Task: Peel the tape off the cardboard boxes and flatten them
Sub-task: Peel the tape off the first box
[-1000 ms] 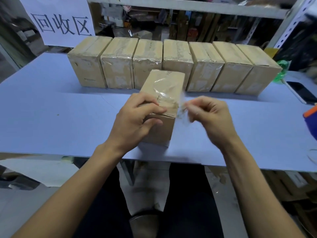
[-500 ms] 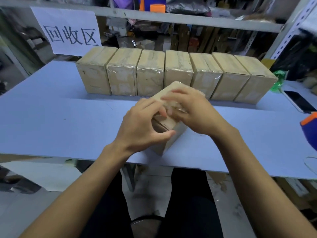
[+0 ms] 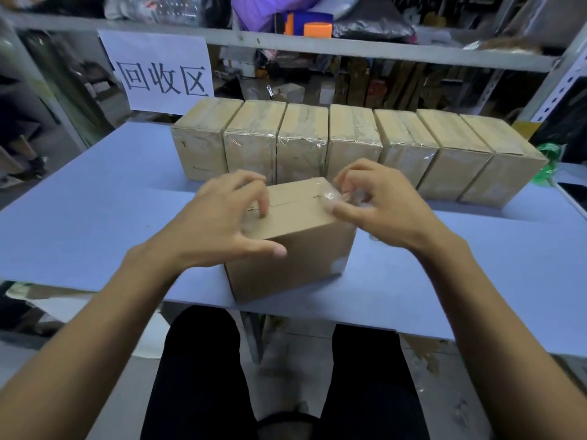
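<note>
our left hand point(image 3: 219, 223) spread loose on the box point(image 3: 292, 246) top, gripping nothing | right hand point(image 3: 378, 208) pinching clear tape point(image 3: 333, 198) at its far corner | seven more boxes point(image 3: 355, 144) lined up behind

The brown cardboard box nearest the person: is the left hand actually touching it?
Touching. In the head view the left hand rests its fingertips on the top of the brown cardboard box beside its seam.

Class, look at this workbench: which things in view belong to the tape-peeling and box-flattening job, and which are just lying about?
Belongs to the job:
near box
clear tape pinched by the right hand
left hand steadying the box
row of seven taped boxes

Just lying about:
paper sign
phone
green bag
orange-lidded container on the shelf
</note>
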Tool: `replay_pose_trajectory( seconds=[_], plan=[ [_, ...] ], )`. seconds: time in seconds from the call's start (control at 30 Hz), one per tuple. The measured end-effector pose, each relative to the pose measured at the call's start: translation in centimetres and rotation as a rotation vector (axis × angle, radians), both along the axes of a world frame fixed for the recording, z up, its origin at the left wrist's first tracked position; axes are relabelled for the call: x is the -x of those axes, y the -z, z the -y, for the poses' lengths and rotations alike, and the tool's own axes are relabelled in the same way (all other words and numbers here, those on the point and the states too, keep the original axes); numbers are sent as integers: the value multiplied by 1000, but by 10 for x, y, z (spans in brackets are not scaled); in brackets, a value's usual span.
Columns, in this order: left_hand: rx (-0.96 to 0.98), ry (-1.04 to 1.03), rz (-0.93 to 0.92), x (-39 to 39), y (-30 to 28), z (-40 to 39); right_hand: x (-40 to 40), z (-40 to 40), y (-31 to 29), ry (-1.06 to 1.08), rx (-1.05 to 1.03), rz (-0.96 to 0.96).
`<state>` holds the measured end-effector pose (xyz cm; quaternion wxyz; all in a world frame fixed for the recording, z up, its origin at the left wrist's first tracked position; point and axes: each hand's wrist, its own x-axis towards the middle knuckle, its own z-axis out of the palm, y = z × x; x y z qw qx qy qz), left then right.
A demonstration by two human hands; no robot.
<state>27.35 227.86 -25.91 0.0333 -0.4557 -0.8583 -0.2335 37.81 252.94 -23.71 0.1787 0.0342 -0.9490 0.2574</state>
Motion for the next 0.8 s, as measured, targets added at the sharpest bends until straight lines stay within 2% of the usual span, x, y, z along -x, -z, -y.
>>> replay_pose_trajectory(
  seconds=[0.07, 0.13, 0.27, 0.33, 0.43, 0.5, 0.63, 0.73, 0.8],
  plan=[
    [127, -13, -109, -5, 1, -21, 6, 14, 0, -25, 24, 54],
    [206, -27, -136, -5, 3, -30, 11, 18, 7, -71, 103, 98],
    [110, 105, -30, 15, -4, -9, 6, -6, 10, -4, 322, -27],
    [89, 136, -5, 27, -10, 4, -3, -15, 10, -25, 399, 15],
    [115, 119, -22, 26, -11, 4, -9, -4, 13, -142, 164, 178],
    [58, 114, -63, 13, -7, -5, -9, 3, 17, -197, 23, 229],
    [-113, 168, -51, -8, 10, -21, -17, -2, 17, -246, 29, 149],
    [-143, 91, -40, -13, 15, -25, -17, -4, 14, -260, -59, 131],
    [-132, 45, -56, -18, 16, -27, -15, -3, 9, -292, -116, 186]
  ],
)
